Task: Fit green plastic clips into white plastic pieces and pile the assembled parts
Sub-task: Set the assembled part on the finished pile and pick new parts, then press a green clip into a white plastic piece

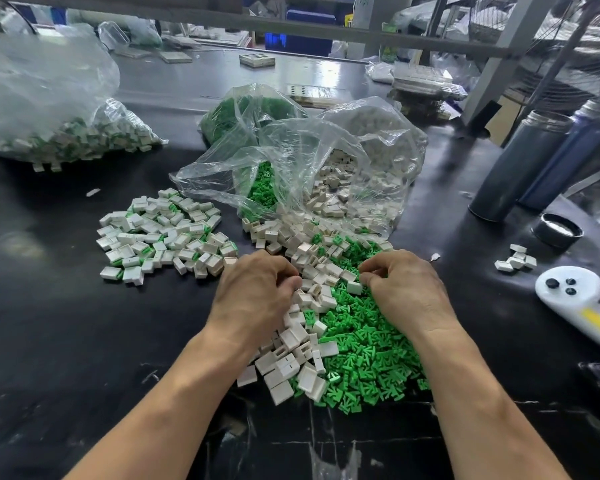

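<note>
Both of our grips are down in the loose stock, knuckles up and fingers curled under. Our right hand (407, 291) pinches at a white plastic piece (354, 287) just off its thumb and fingertips, though we cannot tell whether that piece is lifted or merely touched. Our left hand (257, 292) has its fingers folded inward over the white pieces (291, 348) beneath it; whatever it may hold is hidden under the palm, so we cannot tell whether it has anything. Under and just behind the right hand lies the spread of green clips (364, 348), running back toward our wrist, while the loose white pieces run between the two hands and on ahead into the mouth of the clear bag (291, 157). Out to the left of the left hand, well apart from the raw stock, sits the pile of assembled parts (167, 233), white with green showing at the edges. We judge this to be the picking step: gathering one white piece and one clip for the next fit, with plenty of stock left to work through. Next we need each hand to come up with a single part, turn the white piece so its slot faces the clip, and press the clip in squarely before tossing the pair left.
</note>
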Motion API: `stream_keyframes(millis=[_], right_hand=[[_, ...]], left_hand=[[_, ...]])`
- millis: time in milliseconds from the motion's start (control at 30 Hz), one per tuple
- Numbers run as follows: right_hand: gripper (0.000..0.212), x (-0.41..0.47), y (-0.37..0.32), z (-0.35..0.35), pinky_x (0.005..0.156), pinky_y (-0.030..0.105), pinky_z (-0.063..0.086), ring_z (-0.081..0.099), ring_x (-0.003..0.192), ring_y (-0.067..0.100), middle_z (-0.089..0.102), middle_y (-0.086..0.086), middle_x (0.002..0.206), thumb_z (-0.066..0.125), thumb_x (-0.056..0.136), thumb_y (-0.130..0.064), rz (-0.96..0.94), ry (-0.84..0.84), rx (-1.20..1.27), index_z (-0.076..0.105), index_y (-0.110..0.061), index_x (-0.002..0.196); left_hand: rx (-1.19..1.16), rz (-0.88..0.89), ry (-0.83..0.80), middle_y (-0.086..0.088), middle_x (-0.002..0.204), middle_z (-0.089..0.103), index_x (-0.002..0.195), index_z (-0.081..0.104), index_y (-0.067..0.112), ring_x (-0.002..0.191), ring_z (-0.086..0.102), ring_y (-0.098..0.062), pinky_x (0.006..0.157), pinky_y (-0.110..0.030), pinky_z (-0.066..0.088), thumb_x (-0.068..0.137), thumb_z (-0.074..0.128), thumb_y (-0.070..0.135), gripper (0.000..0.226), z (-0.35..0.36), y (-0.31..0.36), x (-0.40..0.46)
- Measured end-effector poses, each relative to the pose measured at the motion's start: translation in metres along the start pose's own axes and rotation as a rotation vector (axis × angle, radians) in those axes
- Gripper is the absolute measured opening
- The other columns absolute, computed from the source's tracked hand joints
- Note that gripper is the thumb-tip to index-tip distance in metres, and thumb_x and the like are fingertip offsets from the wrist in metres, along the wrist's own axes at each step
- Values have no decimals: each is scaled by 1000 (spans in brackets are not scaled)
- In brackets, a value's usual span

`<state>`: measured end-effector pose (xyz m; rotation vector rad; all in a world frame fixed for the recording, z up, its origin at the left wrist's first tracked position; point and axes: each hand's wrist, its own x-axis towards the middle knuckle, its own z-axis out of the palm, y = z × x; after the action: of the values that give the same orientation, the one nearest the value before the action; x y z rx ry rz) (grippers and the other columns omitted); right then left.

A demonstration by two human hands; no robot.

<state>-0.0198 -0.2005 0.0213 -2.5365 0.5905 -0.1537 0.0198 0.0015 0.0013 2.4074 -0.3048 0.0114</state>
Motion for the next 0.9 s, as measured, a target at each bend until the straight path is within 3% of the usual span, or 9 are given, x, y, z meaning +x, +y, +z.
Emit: stream_keyframes(millis=[100,200,300,433,633,800,900], right_hand=[[7,2,-2,5,95,36,53,64,104,19,69,-9,110,73,94,-35,-10,-5,-30,79,-36,97],[7,3,-4,8,86,30,48,60,91,16,65,-13,97,74,93,-35,-8,20,-35,78,-35,88],[14,4,-3,9,81,28,41,56,84,14,54,-18,83,75,93,-34,0,20,-41,73,-34,79],[13,3,-4,11,79,28,42,59,83,16,63,-12,91,75,93,-32,-2,32,-40,74,-31,80],[6,1,-7,9,82,29,46,61,92,16,65,-11,101,76,92,-32,-9,14,-41,77,-33,87],[8,-1,-9,8,85,31,48,58,93,17,55,-11,96,70,93,-25,-23,-1,-61,74,-29,87],[5,-2,-8,7,81,32,47,61,90,19,64,-8,94,68,93,-26,-38,65,11,70,-27,89]], left_hand=[[-34,-10,-2,22,90,63,95,76,35,88,63,-3,94,-40,57,92,72,42,8,4,2,2],[-71,-40,-5,23,78,67,90,78,34,77,62,7,89,-35,59,89,76,43,10,5,4,4],[-126,-78,-33,20,76,72,87,79,33,76,66,5,88,-35,60,86,80,41,8,4,6,6],[-137,-103,-42,18,80,71,81,75,31,80,67,0,89,-37,59,84,83,42,13,5,6,8],[-270,-124,-44,20,71,70,80,69,31,66,67,2,67,-26,57,83,84,36,16,5,1,6],[-444,-81,-20,11,80,75,86,71,28,73,72,-6,66,-28,62,84,84,27,14,-2,1,4],[-593,-21,-24,5,84,74,92,71,22,73,70,-1,64,-17,57,84,84,17,16,-5,3,1]])
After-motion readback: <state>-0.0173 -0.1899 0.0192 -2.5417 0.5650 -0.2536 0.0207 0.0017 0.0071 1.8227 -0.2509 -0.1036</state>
